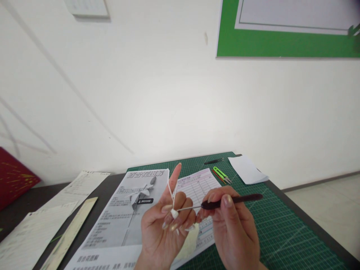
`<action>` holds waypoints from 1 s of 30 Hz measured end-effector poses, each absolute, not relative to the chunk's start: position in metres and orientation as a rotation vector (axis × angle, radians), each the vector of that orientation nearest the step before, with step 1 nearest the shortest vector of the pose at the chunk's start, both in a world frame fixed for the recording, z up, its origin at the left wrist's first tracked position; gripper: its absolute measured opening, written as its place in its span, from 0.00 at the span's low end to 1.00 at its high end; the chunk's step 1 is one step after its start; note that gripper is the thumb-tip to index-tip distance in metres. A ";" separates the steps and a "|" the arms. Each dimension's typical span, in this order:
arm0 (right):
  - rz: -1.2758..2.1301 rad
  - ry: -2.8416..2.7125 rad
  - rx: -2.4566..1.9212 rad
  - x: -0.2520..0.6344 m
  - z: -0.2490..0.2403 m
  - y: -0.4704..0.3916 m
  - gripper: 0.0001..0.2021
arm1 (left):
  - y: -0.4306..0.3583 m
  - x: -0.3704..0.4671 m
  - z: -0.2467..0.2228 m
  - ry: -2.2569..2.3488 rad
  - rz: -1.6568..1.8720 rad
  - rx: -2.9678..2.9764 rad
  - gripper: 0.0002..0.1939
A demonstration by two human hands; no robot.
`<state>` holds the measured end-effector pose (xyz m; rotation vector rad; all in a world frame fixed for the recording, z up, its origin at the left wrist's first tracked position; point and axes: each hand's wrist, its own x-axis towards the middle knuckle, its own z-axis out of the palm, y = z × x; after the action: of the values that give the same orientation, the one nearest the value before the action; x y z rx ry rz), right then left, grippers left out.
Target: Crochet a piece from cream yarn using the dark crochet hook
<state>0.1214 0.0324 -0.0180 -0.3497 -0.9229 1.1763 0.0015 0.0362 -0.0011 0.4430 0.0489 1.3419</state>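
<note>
L hand: index raised, straight, thin white yarn looped over it; thumb & curled fingers appear to pinch small white yarn knot. R hand: fingers closed pen-style round slim metal hook w/ dark brown handle, shaft pointing L. Technique, prob.: keep yarn evenly taut, pinch nr hook, turn shaft gently. Knot sits at L thumb tip, nr side of index; hook's end at knot, exact contact unclear.
</note>
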 end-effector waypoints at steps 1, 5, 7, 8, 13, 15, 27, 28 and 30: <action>1.176 -0.933 -0.342 0.121 -0.018 0.033 0.12 | 0.036 0.002 -0.001 0.051 1.340 0.444 0.30; 1.173 -0.936 -0.336 0.121 -0.016 0.032 0.12 | 0.036 0.003 0.000 0.057 1.343 0.445 0.30; 1.161 -0.935 -0.352 0.121 -0.016 0.032 0.12 | 0.036 0.003 0.000 0.065 1.349 0.449 0.30; 1.153 -0.938 -0.362 0.121 -0.016 0.032 0.12 | 0.036 0.003 0.000 0.071 1.350 0.448 0.30; 1.130 -0.941 -0.406 0.120 -0.017 0.033 0.12 | 0.036 0.002 0.000 0.071 1.347 0.442 0.30; 1.139 -0.940 -0.409 0.120 -0.017 0.033 0.12 | 0.037 0.002 0.001 0.070 1.343 0.436 0.30; 1.092 -1.035 -0.397 0.119 -0.020 0.031 0.12 | 0.037 0.004 0.001 0.112 1.297 0.493 0.31; 1.083 -1.042 -0.404 0.118 -0.021 0.031 0.12 | 0.037 0.004 0.000 0.112 1.295 0.493 0.31; 1.086 -1.045 -0.411 0.117 -0.022 0.031 0.11 | 0.037 0.003 0.000 0.091 1.281 0.495 0.31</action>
<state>0.1172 0.0311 -0.0222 -0.4105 -1.0453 1.0857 0.0030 0.0371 -0.0002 0.4950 0.0913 1.2812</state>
